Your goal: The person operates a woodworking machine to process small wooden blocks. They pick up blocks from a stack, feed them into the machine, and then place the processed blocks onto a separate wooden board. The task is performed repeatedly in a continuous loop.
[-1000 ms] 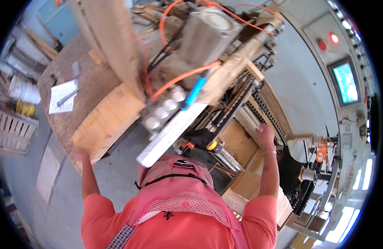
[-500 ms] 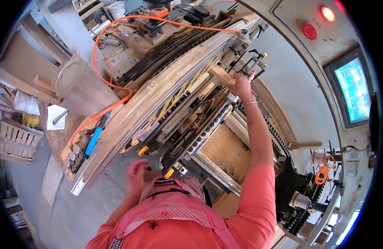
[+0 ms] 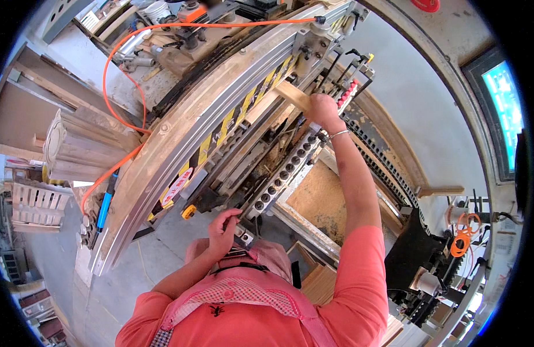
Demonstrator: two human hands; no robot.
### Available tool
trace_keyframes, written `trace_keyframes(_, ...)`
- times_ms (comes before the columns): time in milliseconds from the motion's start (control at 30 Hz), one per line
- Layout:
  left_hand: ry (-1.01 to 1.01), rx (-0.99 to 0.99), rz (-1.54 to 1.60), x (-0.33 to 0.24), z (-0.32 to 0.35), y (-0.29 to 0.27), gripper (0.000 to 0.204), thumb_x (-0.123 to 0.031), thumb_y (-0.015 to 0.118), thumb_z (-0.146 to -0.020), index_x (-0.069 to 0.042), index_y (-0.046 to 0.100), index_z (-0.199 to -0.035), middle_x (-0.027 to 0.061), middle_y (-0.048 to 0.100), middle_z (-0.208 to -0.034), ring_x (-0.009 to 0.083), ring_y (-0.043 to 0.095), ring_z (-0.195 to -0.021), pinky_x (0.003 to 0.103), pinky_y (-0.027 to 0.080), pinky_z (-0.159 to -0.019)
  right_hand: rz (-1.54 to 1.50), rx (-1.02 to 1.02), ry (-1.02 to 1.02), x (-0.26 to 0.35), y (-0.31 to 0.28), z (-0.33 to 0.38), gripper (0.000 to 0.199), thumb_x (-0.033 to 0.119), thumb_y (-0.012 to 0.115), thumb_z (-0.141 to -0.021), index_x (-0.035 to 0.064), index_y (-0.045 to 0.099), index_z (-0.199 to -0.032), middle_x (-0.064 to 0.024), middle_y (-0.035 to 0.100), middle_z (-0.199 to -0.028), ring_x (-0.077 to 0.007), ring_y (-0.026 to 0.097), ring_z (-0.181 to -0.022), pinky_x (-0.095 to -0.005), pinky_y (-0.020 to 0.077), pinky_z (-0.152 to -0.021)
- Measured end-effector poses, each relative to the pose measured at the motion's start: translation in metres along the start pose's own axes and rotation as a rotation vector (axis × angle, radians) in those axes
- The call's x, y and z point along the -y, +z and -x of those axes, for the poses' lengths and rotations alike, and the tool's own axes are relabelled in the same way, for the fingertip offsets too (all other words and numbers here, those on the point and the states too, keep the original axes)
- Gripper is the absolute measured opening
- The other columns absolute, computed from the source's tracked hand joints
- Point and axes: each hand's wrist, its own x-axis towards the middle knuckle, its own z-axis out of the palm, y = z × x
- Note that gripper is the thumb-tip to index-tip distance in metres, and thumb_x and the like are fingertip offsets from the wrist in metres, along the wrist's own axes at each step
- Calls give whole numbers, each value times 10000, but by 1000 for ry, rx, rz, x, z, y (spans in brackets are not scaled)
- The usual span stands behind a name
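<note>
At the far end of the woodworking machine, my right hand [image 3: 325, 111] is closed on the end of a short wooden strip [image 3: 293, 96]. The strip slants up and left across the machine bed, beside another pale length of wood [image 3: 262, 110]. My left hand [image 3: 223, 232] has its fingers curled at the near end of the machine's rail, over the spot where a yellow knob showed; the knob itself is hidden. Just right of that hand is a small silver switch box [image 3: 243, 235]. A row of round black pads [image 3: 278, 183] runs along the rail between my hands.
A second yellow knob [image 3: 188, 212] sticks out left of my left hand. An orange hose [image 3: 107, 69] loops over the wood-topped beam [image 3: 180, 115]. A blue-handled air gun [image 3: 105, 211] lies at the left. A lit screen [image 3: 503, 115] stands on the right, and a sawdust-covered panel [image 3: 322, 194] below my right arm.
My left hand has moved up and right from open air to the rail's near end, closing there. My right hand keeps the wooden strip at the far end. The view has shifted.
</note>
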Motion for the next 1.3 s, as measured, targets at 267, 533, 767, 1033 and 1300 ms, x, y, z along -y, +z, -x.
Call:
trace_keyframes(267, 114, -25, -80, -9, -1, 4, 223, 37, 504, -858, -17, 607, -1048, 71, 626, -958, 90, 556, -747, 213, 444, -655, -18, 20, 39, 6, -6, -8, 371, 325, 749, -567, 11, 675, -751, -183, 651, -775, -326, 650, -746, -387, 538, -677)
trace_keyframes(533, 134, -22, -127, -7, 0, 3, 228, 31, 530, -840, -27, 611, -1045, 49, 624, -904, 79, 534, -710, 211, 430, -632, -54, -6, 142, 18, -9, -6, 401, 348, 755, -559, 25, 687, -786, -160, 653, -784, -306, 652, -743, -375, 538, -689)
trace_keyframes(767, 145, -22, -146, -11, -2, 3, 217, 29, 529, -840, -21, 620, -1030, 51, 627, -889, 83, 536, -703, 209, 430, -630, -60, -21, 176, 18, -8, -4, 424, 361, 760, -550, 25, 689, -800, -159, 661, -804, -301, 655, -749, -378, 537, -695)
trace_keyframes(1033, 98, -9, -152, -16, -2, 3, 213, 27, 531, -842, -24, 622, -1028, 45, 627, -892, 74, 529, -690, 205, 422, -608, -77, 22, 176, 21, -14, -7, 397, 338, 766, -550, 26, 690, -784, -156, 665, -812, -309, 658, -768, -378, 543, -689)
trace_keyframes(1300, 147, -11, -170, -13, -2, 5, 234, 35, 539, -835, -40, 622, -1041, 33, 612, -887, 68, 506, -673, 200, 408, -585, -80, 9, 160, 24, -17, -8, 391, 319, 756, -540, 18, 686, -781, -164, 662, -810, -317, 651, -780, -378, 538, -710)
